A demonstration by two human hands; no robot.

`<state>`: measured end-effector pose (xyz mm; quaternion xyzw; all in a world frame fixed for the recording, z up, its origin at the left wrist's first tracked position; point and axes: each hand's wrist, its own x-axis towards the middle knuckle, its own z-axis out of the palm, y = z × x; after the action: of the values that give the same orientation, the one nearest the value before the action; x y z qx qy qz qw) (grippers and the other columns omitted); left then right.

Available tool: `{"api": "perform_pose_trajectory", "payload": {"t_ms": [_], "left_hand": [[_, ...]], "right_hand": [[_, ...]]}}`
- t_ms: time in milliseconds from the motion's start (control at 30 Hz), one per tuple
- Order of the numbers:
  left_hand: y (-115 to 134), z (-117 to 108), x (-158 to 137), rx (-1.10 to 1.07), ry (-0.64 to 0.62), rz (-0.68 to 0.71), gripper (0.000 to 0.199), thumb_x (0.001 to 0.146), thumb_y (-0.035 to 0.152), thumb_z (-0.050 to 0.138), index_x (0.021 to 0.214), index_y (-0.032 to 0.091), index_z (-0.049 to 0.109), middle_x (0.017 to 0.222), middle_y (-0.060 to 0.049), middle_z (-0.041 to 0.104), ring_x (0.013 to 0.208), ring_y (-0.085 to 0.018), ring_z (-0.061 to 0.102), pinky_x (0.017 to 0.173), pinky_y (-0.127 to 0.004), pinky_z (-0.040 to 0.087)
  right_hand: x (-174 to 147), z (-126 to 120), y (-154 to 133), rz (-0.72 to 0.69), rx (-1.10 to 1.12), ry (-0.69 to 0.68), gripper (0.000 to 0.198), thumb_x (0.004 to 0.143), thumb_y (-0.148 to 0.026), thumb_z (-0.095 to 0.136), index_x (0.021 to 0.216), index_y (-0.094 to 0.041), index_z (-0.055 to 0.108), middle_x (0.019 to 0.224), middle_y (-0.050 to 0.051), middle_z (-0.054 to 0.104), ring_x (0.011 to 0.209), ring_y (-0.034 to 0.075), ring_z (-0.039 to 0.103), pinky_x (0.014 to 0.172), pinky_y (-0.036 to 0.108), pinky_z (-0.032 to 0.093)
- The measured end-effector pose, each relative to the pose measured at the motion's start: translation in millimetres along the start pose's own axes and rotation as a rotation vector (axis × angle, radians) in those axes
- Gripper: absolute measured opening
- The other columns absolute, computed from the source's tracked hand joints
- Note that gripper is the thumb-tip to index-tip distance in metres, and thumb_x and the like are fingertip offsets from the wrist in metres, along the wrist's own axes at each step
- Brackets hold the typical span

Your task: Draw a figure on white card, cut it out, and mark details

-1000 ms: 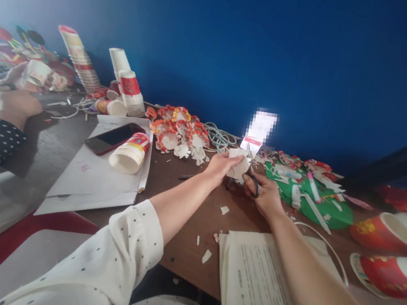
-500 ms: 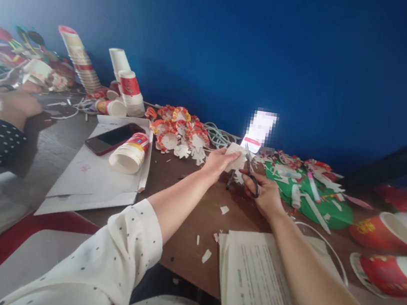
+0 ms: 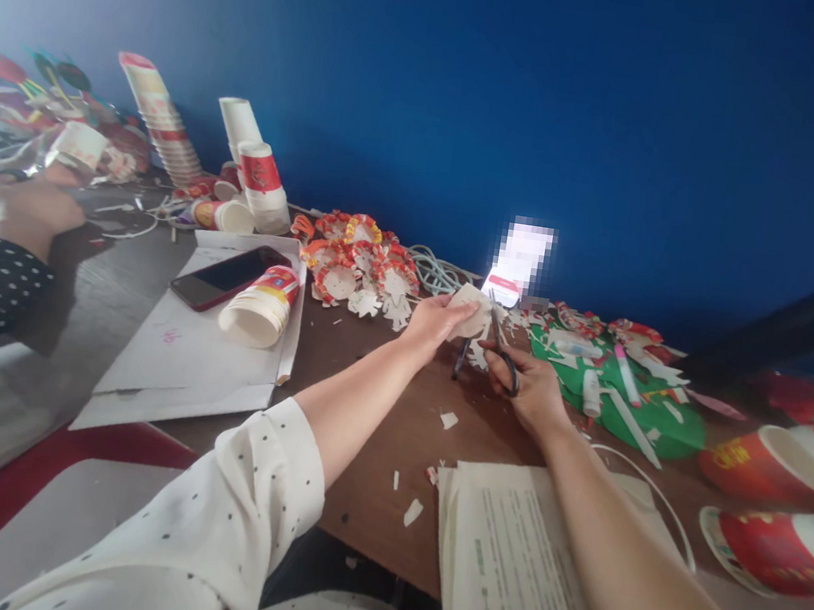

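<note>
Head view: left hand [image 3: 439, 325] pinches a white paper piece [image 3: 471, 306]; right hand [image 3: 532, 388] grips the scissors [image 3: 498, 341] by their handles.
Scissors: at the paper's right side, long axis running away from the person, tips pointing away and slightly left.
Table [image 3: 370, 461]: bare brown strip between white folder [image 3: 164, 362] and printed sheets [image 3: 494, 550], down to the near edge.
Cups: nested cups [image 3: 259, 310] lie on the folder, mouth towards the person.

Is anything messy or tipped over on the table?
Yes. Loose white paper scraps litter the brown table, and nested red-and-white paper cups lie sideways on white papers, though cups usually stand upright.
</note>
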<state>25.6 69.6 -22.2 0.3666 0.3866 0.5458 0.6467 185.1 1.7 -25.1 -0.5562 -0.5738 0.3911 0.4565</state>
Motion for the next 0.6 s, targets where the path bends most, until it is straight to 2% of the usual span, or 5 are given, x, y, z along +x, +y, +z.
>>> {"api": "perform_pose_trajectory", "payload": {"t_ms": [600], "left_hand": [[-3,-12,13,0.033,-0.048,-0.038,0.028,0.069,0.032,0.088,0.085,0.012,0.076,0.078,-0.008,0.076,0.066,-0.016,0.07,0.073,-0.03,0.054]], "right_hand": [[3,-9,-2,-0.001,-0.079,-0.056,0.063,0.07,-0.058,0.075,0.107,-0.008,0.08,0.048,-0.003,0.051,0.046,0.011,0.042,0.051,0.029,0.036]]}}
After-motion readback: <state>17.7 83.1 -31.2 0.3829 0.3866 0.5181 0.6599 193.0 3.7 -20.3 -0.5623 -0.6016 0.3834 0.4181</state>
